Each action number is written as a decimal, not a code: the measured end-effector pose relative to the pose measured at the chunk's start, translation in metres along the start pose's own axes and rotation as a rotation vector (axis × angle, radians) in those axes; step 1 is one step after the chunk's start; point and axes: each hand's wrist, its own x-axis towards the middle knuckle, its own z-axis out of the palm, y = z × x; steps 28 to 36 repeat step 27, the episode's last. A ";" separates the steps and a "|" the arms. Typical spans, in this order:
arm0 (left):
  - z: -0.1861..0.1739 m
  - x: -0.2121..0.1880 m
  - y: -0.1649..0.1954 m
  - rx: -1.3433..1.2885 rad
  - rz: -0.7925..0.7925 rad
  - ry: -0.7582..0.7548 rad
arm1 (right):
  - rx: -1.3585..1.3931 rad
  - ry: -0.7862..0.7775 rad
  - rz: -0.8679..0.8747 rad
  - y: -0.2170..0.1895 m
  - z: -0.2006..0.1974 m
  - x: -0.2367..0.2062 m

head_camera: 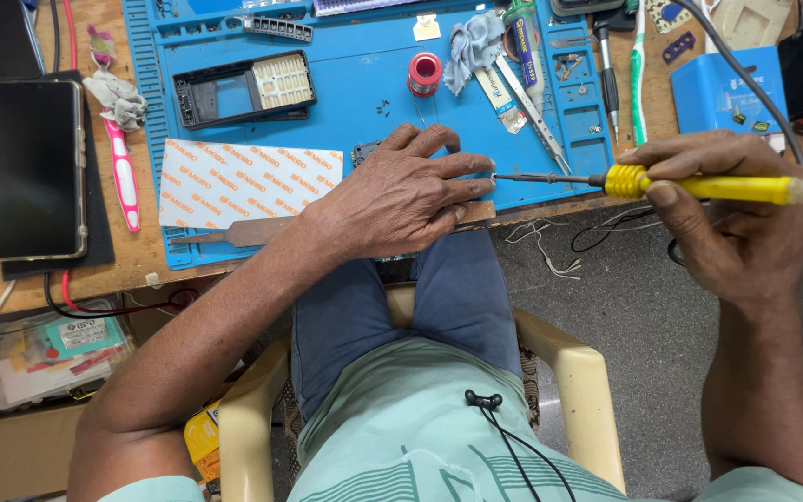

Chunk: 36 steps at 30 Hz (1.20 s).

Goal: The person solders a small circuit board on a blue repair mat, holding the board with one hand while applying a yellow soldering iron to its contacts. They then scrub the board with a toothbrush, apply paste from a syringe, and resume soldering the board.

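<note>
Blue work mat (364, 93) spread on the tabletop (123, 265) under the left hand (401, 200), pressed flat with its grip covering a small dark part (364, 151), beside the right hand (731, 218), grip closed around the yellow-handled soldering iron (699, 186), tip touching the left fingertips (487, 177).

Wooden workbench (132, 265) with a blue work mat (364, 84) spread over it

Just under the left hand (401, 200) the mat carries a white sheet printed in orange (243, 181) and a flat metal file (234, 232) along its near edge. Beyond the fingers lie a red solder spool (425, 72), a grey rag (471, 46), tweezers (532, 116) and a black phone frame (243, 88). Well off to that hand's outer side, a dark phone (37, 167) rests on a black pad (95, 214), with a pink toothbrush (123, 177) beside it.
</note>
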 end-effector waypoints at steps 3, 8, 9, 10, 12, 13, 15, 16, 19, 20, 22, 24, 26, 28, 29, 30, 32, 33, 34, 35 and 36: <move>0.001 0.001 0.000 -0.003 -0.010 -0.005 | 0.052 -0.001 0.011 -0.004 0.000 0.003; 0.001 0.000 0.000 0.009 -0.013 -0.011 | 0.084 0.043 0.096 -0.003 0.000 0.008; 0.001 0.001 0.000 0.007 -0.015 -0.015 | 0.101 0.055 0.114 -0.002 0.001 0.008; 0.001 0.001 0.001 0.006 -0.019 -0.019 | 0.121 0.062 0.124 -0.002 0.001 0.007; 0.001 0.000 0.001 0.000 -0.018 -0.019 | 0.147 0.059 0.112 0.000 0.000 0.006; 0.000 0.000 0.000 -0.003 -0.015 -0.016 | 0.153 0.049 0.089 0.002 -0.001 0.006; 0.001 -0.001 0.001 -0.004 -0.013 -0.012 | 0.143 0.037 0.061 0.004 -0.002 0.004; 0.001 -0.001 0.001 0.000 -0.012 -0.011 | 0.125 0.037 0.054 0.005 -0.003 0.003; 0.000 -0.001 0.000 -0.001 0.012 0.015 | 0.096 0.072 0.069 0.004 -0.005 -0.002; 0.000 -0.001 0.000 -0.004 0.022 0.026 | 0.084 0.076 0.068 0.004 -0.005 -0.003; -0.001 -0.003 -0.001 -0.004 0.020 0.014 | 0.054 0.072 0.054 0.004 -0.006 -0.004; -0.002 -0.002 -0.001 -0.007 0.005 0.001 | 0.068 0.071 0.044 0.004 -0.005 -0.005; -0.003 0.000 -0.003 -0.009 -0.022 -0.011 | 0.116 0.077 0.044 0.004 -0.003 -0.005; -0.003 0.001 -0.003 -0.011 -0.031 -0.034 | 0.132 0.075 0.042 0.004 -0.002 -0.004; -0.003 0.001 -0.003 -0.011 -0.031 -0.034 | 0.132 0.075 0.042 0.004 -0.002 -0.004; -0.003 0.001 -0.003 -0.011 -0.031 -0.034 | 0.132 0.075 0.042 0.004 -0.002 -0.004; -0.003 0.001 -0.003 -0.011 -0.031 -0.034 | 0.132 0.075 0.042 0.004 -0.002 -0.004; -0.003 0.001 -0.003 -0.011 -0.031 -0.034 | 0.132 0.075 0.042 0.004 -0.002 -0.004; -0.003 0.001 -0.003 -0.011 -0.031 -0.034 | 0.132 0.075 0.042 0.004 -0.002 -0.004; -0.003 0.001 -0.003 -0.011 -0.031 -0.034 | 0.132 0.075 0.042 0.004 -0.002 -0.004; -0.003 0.001 -0.003 -0.011 -0.031 -0.034 | 0.132 0.075 0.042 0.004 -0.002 -0.004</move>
